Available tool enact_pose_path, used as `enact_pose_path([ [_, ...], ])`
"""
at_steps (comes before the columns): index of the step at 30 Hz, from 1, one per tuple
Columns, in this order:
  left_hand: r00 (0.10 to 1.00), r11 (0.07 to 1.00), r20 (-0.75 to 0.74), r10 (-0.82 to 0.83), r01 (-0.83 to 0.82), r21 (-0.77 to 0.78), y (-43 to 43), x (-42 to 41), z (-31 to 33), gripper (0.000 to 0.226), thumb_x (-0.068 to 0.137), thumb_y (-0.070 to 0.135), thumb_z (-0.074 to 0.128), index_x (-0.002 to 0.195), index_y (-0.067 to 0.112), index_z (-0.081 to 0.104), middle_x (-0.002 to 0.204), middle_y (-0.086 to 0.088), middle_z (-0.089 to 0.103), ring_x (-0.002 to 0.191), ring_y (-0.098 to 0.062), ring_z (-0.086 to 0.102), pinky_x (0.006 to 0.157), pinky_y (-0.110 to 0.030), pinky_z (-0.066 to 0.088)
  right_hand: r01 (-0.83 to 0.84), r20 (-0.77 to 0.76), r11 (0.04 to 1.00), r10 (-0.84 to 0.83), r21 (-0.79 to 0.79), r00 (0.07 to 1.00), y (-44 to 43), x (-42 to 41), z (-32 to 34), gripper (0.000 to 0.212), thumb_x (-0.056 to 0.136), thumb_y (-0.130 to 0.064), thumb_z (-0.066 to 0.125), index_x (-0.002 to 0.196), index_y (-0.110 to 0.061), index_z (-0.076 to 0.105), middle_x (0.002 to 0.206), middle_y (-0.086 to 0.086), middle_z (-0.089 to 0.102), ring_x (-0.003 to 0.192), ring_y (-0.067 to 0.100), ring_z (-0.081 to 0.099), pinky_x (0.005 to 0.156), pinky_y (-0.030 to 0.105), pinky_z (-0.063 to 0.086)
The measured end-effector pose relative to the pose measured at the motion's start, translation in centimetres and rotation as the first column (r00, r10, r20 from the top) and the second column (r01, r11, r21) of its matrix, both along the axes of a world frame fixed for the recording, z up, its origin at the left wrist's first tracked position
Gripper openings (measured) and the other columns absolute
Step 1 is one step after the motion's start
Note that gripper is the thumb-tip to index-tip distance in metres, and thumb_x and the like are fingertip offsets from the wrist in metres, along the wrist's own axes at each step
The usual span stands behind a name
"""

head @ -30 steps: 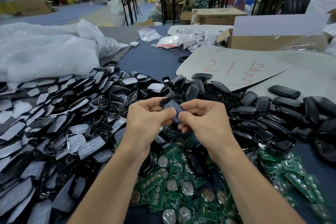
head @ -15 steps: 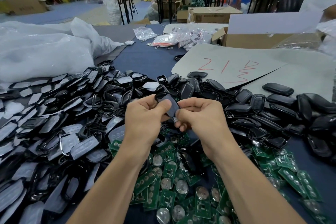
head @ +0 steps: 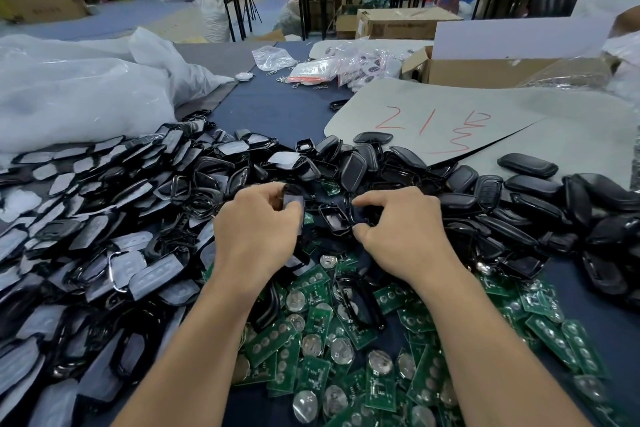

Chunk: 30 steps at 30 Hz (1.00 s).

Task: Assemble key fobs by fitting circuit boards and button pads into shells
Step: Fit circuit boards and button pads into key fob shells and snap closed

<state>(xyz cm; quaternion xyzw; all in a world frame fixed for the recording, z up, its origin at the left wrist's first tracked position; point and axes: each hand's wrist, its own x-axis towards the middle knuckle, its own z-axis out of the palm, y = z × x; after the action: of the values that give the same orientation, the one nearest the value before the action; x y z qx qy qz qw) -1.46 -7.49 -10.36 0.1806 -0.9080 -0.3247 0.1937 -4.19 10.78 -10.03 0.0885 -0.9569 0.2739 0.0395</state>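
My left hand (head: pixel 258 232) grips a black key fob part (head: pixel 293 202) with a grey face, thumb on top, just above the pile. My right hand (head: pixel 403 230) is a short way to the right, down in the heap, with index finger and thumb pinching a black shell half (head: pixel 360 215). An open empty shell (head: pixel 333 218) lies between the two hands. Green circuit boards (head: pixel 346 343) with round coin cells are heaped under my forearms. Shells with grey button pads (head: pixel 104 229) fill the left side.
Closed black fobs (head: pixel 526 198) pile up at the right. A grey card sheet with red writing (head: pixel 433 121) lies behind them, then a cardboard box (head: pixel 485 71). A big white plastic bag (head: pixel 76 97) sits at the back left, small clear bags (head: pixel 311 69) at the back middle.
Both hands held one fob part together in front of me. They have separated and dropped to the pile: the left keeps the part, the right has gone to a shell in the heap.
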Motion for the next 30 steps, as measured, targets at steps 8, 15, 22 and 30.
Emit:
enact_pose_path([
  [8, 0.996, 0.98, -0.08, -0.043, 0.058, 0.19, -0.5, -0.3, -0.1, 0.027, 0.093, 0.017, 0.075, 0.103, 0.042, 0.073, 0.066, 0.021, 0.069, 0.05, 0.003, 0.059, 0.046, -0.009, 0.044, 0.106, -0.083, 0.962, -0.131, -0.253, 0.988, -0.1, 0.5, 0.5, 0.031, 0.089, -0.013, 0.063, 0.111, -0.029, 0.079, 0.109, -0.006, 0.078, 0.105, 0.023, 0.069, 0.108, 0.041, 0.048],
  [15, 0.997, 0.976, 0.015, -0.073, 0.069, 0.207, -0.5, 0.0, 0.6, 0.033, 0.084, 0.024, 0.076, 0.091, 0.056, 0.073, 0.06, 0.013, 0.069, 0.045, -0.009, 0.055, 0.038, -0.018, 0.041, 0.207, 0.054, 0.973, -0.213, 0.1, 0.976, 1.0, -0.1, 0.7, 0.029, 0.091, -0.03, 0.061, 0.114, -0.04, 0.073, 0.117, -0.003, 0.074, 0.118, 0.026, 0.059, 0.104, 0.039, 0.041],
  [22, 0.996, 0.996, 0.059, -0.062, 0.057, 0.073, -0.7, 0.2, 0.3, 0.046, 0.084, 0.024, 0.075, 0.124, 0.047, 0.072, 0.101, 0.009, 0.075, 0.051, -0.008, 0.058, 0.066, -0.022, 0.054, 0.276, -0.001, 0.96, -0.276, 0.041, 0.961, 0.7, -0.1, 0.2, 0.017, 0.083, -0.021, 0.063, 0.084, -0.033, 0.073, 0.086, -0.007, 0.072, 0.098, 0.025, 0.064, 0.098, 0.038, 0.043],
  [30, 0.997, 0.989, -0.057, -0.05, 0.057, 0.137, -0.7, 0.2, 0.3, 0.032, 0.088, 0.027, 0.078, 0.114, 0.046, 0.076, 0.099, -0.013, 0.072, 0.036, -0.005, 0.046, 0.042, -0.009, 0.036, 0.504, -0.179, 0.861, -0.508, -0.067, 0.843, 1.0, -0.2, 0.1, 0.014, 0.093, -0.024, 0.059, 0.084, -0.031, 0.067, 0.081, -0.005, 0.069, 0.091, 0.026, 0.062, 0.093, 0.041, 0.038],
])
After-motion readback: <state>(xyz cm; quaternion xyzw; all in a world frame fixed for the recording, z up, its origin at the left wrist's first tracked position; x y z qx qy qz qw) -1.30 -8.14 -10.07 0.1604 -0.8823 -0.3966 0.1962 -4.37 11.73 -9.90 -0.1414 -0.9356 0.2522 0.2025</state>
